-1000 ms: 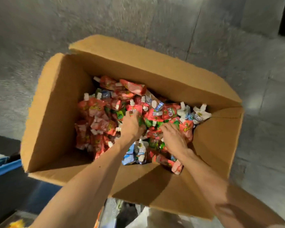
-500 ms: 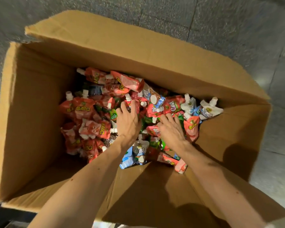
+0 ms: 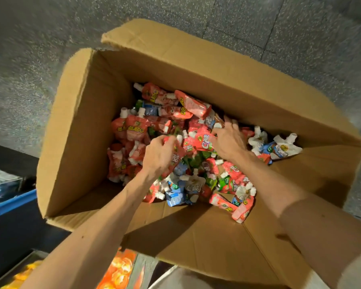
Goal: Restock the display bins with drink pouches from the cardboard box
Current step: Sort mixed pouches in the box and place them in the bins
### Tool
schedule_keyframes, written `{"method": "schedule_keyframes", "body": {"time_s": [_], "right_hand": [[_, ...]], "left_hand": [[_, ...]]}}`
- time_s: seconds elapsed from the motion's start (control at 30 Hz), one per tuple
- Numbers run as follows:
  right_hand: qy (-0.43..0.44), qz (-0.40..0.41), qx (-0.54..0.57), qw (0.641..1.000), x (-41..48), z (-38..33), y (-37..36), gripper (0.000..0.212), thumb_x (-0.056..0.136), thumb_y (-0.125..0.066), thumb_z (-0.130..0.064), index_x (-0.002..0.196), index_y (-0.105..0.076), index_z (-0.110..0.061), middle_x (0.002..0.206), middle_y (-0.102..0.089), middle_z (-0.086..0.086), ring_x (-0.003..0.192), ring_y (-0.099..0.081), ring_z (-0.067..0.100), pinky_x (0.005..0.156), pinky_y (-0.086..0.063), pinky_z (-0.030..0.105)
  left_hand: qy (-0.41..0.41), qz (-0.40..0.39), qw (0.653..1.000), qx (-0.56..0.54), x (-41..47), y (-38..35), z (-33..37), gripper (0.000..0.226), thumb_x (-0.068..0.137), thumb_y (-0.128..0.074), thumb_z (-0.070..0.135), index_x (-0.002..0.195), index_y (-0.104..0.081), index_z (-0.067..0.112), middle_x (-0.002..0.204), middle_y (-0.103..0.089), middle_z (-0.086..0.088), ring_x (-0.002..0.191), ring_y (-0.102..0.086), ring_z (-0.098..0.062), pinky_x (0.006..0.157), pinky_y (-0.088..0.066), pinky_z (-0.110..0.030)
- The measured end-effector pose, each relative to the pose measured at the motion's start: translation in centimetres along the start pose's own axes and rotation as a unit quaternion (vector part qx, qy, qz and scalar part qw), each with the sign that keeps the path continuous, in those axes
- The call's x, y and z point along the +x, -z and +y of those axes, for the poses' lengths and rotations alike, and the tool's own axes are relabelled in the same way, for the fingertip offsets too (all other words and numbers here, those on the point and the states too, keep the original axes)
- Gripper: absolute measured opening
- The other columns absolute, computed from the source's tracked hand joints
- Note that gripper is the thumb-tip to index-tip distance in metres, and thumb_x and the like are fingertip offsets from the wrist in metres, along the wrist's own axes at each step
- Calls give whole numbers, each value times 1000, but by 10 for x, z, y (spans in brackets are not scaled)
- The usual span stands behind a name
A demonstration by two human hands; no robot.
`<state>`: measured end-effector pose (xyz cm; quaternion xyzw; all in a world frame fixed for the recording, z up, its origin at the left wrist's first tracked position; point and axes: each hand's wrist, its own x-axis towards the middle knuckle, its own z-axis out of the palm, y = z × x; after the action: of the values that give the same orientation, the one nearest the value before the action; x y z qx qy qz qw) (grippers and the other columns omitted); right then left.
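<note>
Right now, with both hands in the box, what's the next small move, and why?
Probably lift the left hand straight up: its fingers curl round a red pouch, while the right hand only rests spread on the pile.

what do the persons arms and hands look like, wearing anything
Both forearms are bare. Neither the left hand nor the right hand wears a glove, ring or watch that shows. A pale sleeve edge shows high on the right arm.
</note>
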<state>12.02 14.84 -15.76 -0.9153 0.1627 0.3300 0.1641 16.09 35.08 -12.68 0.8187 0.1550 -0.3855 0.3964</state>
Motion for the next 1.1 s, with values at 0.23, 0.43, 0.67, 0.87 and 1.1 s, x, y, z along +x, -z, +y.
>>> {"method": "schedule_keyframes", "body": {"time_s": [0.23, 0.43, 0.67, 0.87, 1.1], "right_hand": [[3, 84, 21, 996, -19, -4, 0, 34, 101, -53, -29, 120, -69, -6, 136, -48, 12, 126, -41, 31, 105, -33, 43], [-18, 23, 183, 983, -77, -19, 23, 26, 99, -59, -30, 91, -78, -13, 138, -56, 13, 122, -53, 27, 109, -35, 34], [17, 25, 380, 924, -178, -78, 38, 24, 95, -66, -30, 90, -76, -8, 107, -72, 9, 124, -44, 9, 91, -38, 23], [125, 82, 475, 867, -280, -164, 20, 23, 90, -73, -23, 78, -76, -4, 94, -73, 8, 89, -69, 19, 81, -57, 30], [296, 41, 519, 801, -429, -284, -24, 29, 90, -71, -14, 69, -70, 5, 68, -57, 3, 66, -50, 10, 58, -44, 22]], "left_hand": [[-25, 7, 1000, -10, -20, 27, -16, 54, 93, -60, 54, 59, -43, 15, 46, -40, 13, 41, -36, -4, 58, -35, -29], [34, -53, 986, -156, -64, 42, -7, 32, 84, -75, 44, 85, -72, 13, 86, -73, 1, 79, -66, -13, 70, -51, -27], [70, -67, 925, -368, -154, 71, -21, 19, 72, -66, 12, 91, -69, 14, 91, -63, -12, 77, -62, -28, 71, -48, -38], [-71, -20, 866, -495, -277, 136, -81, 21, 93, -58, 17, 91, -78, 24, 93, -74, 4, 81, -71, -14, 76, -57, -34], [-215, 130, 823, -509, -440, 202, -175, 22, 98, -59, 27, 106, -76, 16, 102, -74, -8, 86, -72, -23, 77, -61, -37]]}}
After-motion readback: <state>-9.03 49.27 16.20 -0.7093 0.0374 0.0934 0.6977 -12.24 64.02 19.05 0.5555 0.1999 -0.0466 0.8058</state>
